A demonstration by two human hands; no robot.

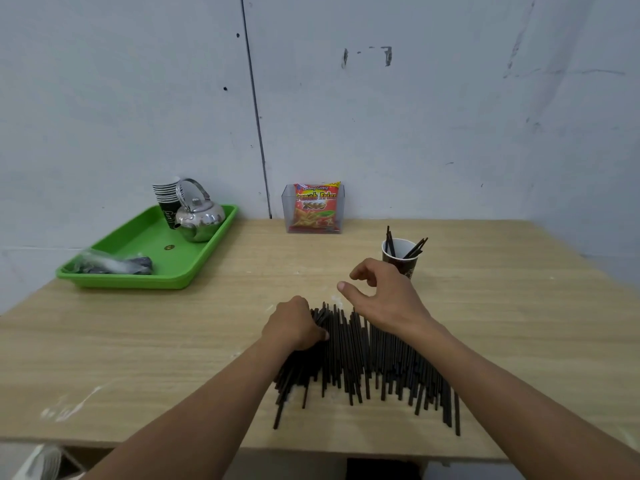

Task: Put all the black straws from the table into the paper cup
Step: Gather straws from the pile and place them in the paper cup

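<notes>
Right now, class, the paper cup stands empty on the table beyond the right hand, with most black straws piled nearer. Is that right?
One thing is wrong: the paper cup is not empty; the head view shows a few straws standing in it. It does stand on the table beyond the right hand, with most black straws piled nearer.

A pale grey-blue painted wall [415, 116] fills the upper half, scuffed with dark marks [387, 56] and split by a thin dark vertical seam [256, 112]. At the right it meets a side wall [588, 150] in a corner. A light wood-grain counter [138, 341] butts against the wall, with whitish smears [69, 407] near its front left edge. The light is soft and even.
</notes>
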